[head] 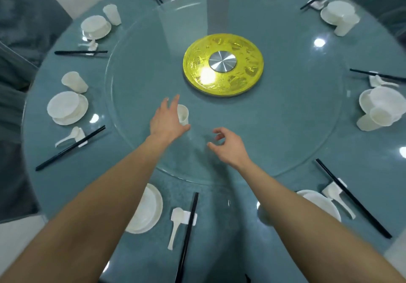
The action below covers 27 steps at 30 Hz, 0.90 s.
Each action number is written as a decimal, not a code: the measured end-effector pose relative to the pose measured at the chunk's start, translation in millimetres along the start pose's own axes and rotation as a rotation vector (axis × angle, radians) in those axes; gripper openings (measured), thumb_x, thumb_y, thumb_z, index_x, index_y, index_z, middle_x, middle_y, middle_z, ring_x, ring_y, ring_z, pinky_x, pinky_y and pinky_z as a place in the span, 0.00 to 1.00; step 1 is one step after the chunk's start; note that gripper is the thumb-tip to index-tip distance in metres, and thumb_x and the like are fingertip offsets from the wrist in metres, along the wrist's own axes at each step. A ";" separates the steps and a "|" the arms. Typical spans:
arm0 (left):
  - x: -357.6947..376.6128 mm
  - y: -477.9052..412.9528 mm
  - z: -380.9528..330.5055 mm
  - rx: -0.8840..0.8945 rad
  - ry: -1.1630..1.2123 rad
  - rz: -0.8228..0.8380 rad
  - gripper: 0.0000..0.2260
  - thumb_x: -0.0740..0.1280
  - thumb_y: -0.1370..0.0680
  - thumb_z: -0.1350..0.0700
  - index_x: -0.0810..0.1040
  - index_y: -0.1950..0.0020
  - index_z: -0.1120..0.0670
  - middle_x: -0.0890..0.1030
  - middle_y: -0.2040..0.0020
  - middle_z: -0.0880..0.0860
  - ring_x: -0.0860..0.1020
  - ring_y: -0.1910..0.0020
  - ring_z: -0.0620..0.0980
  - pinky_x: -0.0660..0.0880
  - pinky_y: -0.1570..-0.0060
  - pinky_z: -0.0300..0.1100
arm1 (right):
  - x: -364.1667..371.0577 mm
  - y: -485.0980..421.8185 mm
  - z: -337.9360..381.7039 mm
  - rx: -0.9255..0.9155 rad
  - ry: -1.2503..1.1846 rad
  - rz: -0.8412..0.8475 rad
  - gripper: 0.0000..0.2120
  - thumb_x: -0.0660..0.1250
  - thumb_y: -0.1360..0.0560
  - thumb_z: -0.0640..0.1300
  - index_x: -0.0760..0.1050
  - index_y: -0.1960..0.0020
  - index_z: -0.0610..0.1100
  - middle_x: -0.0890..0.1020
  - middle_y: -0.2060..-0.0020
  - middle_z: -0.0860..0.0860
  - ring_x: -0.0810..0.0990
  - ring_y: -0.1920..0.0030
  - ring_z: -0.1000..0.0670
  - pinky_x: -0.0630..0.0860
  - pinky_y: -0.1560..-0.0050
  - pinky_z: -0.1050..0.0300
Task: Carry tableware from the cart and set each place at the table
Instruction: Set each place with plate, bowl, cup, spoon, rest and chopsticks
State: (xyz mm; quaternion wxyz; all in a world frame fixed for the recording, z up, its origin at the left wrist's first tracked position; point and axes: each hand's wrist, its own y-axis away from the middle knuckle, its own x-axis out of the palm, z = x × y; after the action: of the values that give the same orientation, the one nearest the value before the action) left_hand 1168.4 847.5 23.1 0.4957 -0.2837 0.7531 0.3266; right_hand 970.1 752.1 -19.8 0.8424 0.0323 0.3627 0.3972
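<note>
- At the far left of the frame, a laid place (67, 108) looks complete. It has a bowl on a plate, a cup just beyond it, and a spoon and black chopsticks beside it.
- Lower left of centre, the near place has a plate (144, 209), a spoon (175, 222) on its rest and chopsticks (186, 238). No cup shows beside them.
- Left of centre, the left hand (168, 119) reaches onto the glass turntable (274, 142). Its fingers are straight and spread and its thumb is stretched out. A white cup (183, 113) stands upright in the crook between them, touching the hand but not yet clasped.
- Just right of centre, the right hand (230, 147) hovers over the turntable with its fingers loosely curled, holding nothing.
- Lower right, another near place has a plate (320, 203) on the tabletop (362, 161), with a spoon and chopsticks. A pale blur by the right forearm may be a cup, but it is too unclear to tell.
- The step in hand appears to be taking the cup for a near place.
- The next move calls for curling the fingers and thumb round the cup's wall.
- The cup then has to be lifted straight up so it does not tip on the glass.
- It should be set upright just beyond the lower-left plate, as at the other places.
</note>
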 end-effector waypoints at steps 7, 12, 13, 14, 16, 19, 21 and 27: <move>-3.3 4.4 6.4 0.017 0.010 0.004 0.32 0.76 0.26 0.44 0.72 0.24 0.47 0.76 0.33 0.54 0.79 0.37 0.60 0.77 0.41 0.54 | 4.5 0.0 -4.9 0.015 0.029 0.028 0.24 0.76 0.25 0.52 0.77 0.32 0.49 0.82 0.44 0.53 0.80 0.50 0.51 0.79 0.42 0.52; -21.3 33.2 48.6 -0.080 0.053 -0.046 0.32 0.77 0.27 0.43 0.73 0.25 0.46 0.76 0.35 0.52 0.80 0.39 0.59 0.78 0.40 0.53 | 24.7 13.0 11.7 -0.028 0.044 0.079 0.23 0.75 0.25 0.52 0.78 0.33 0.48 0.82 0.44 0.52 0.82 0.50 0.48 0.80 0.43 0.49; -26.0 41.1 61.7 -0.113 0.059 -0.059 0.32 0.77 0.28 0.43 0.73 0.25 0.46 0.76 0.35 0.52 0.80 0.38 0.59 0.78 0.39 0.53 | 31.7 16.4 17.3 -0.040 0.038 0.094 0.22 0.75 0.25 0.52 0.78 0.33 0.48 0.82 0.44 0.52 0.82 0.50 0.47 0.81 0.43 0.46; -29.9 49.4 75.4 -0.151 0.064 -0.069 0.32 0.77 0.27 0.43 0.73 0.26 0.46 0.76 0.34 0.52 0.79 0.38 0.58 0.77 0.39 0.53 | 38.9 19.6 22.2 -0.051 0.031 0.110 0.22 0.75 0.25 0.52 0.78 0.33 0.48 0.82 0.44 0.52 0.82 0.50 0.47 0.81 0.43 0.44; -34.6 65.8 103.2 -0.226 0.071 -0.073 0.31 0.77 0.28 0.43 0.73 0.26 0.47 0.76 0.33 0.52 0.79 0.37 0.58 0.76 0.38 0.53 | 52.5 24.9 30.6 -0.081 0.044 0.134 0.22 0.74 0.24 0.53 0.78 0.33 0.48 0.81 0.44 0.52 0.81 0.50 0.48 0.80 0.42 0.47; -33.6 92.9 144.0 -0.318 0.090 -0.053 0.32 0.78 0.29 0.44 0.74 0.28 0.49 0.77 0.33 0.53 0.79 0.35 0.58 0.76 0.36 0.53 | 72.2 32.6 40.3 -0.114 0.070 0.179 0.22 0.74 0.23 0.53 0.77 0.32 0.48 0.82 0.43 0.52 0.80 0.48 0.51 0.76 0.43 0.55; -28.8 108.0 163.4 -0.361 0.095 -0.039 0.32 0.79 0.30 0.44 0.75 0.29 0.49 0.78 0.34 0.54 0.79 0.37 0.59 0.77 0.37 0.53 | 81.7 37.3 44.1 -0.118 0.081 0.206 0.22 0.73 0.22 0.53 0.77 0.31 0.48 0.82 0.42 0.52 0.80 0.46 0.50 0.75 0.43 0.55; -11.9 131.2 181.1 -0.422 0.111 0.057 0.33 0.81 0.31 0.44 0.74 0.30 0.49 0.77 0.36 0.55 0.79 0.39 0.60 0.78 0.39 0.54 | 93.9 41.2 48.2 -0.134 0.113 0.246 0.22 0.72 0.21 0.52 0.76 0.29 0.47 0.82 0.41 0.51 0.80 0.44 0.48 0.76 0.41 0.54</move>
State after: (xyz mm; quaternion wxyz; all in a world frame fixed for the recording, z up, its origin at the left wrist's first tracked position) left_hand 1175.6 1070.8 8.3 0.3738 -0.3774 0.7019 0.4745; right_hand 1013.7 856.6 -25.2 0.7657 -0.0022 0.3756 0.5220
